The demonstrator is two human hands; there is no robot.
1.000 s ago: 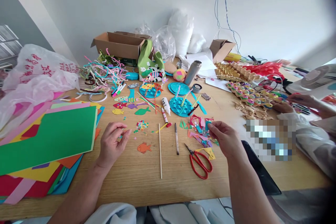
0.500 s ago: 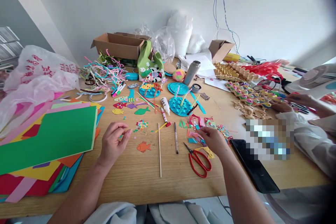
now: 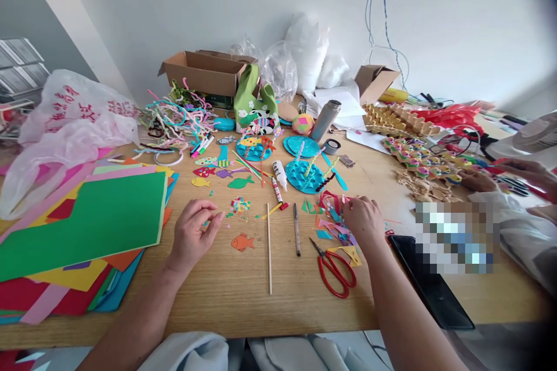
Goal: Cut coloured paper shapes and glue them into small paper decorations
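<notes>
My left hand [image 3: 196,231] is above the table left of the orange paper fish [image 3: 242,242]. Its fingers are curled in toward the thumb; anything small between them is hidden. Near its fingertips lies a pile of tiny paper dots [image 3: 240,204]. My right hand [image 3: 364,219] is down at the heap of coloured paper scraps [image 3: 331,221], fingers bent and mostly hidden by its back. Red-handled scissors [image 3: 334,268], a pen [image 3: 297,231] and a thin wooden stick [image 3: 269,249] lie between my forearms. A white glue bottle [image 3: 279,174] lies beyond the stick.
Stacked coloured paper [image 3: 117,214] covers the left. Paper fish, including a green fish [image 3: 241,182], and blue discs [image 3: 304,177] lie ahead, before a flask [image 3: 326,120]. A black phone [image 3: 430,284] lies right of my forearm. Another person's hands [image 3: 520,173] work at the right.
My right hand has shifted right over the scraps, and its back now hides more of its fingers. My left hand keeps its curled shape. The view has turned slightly left.
</notes>
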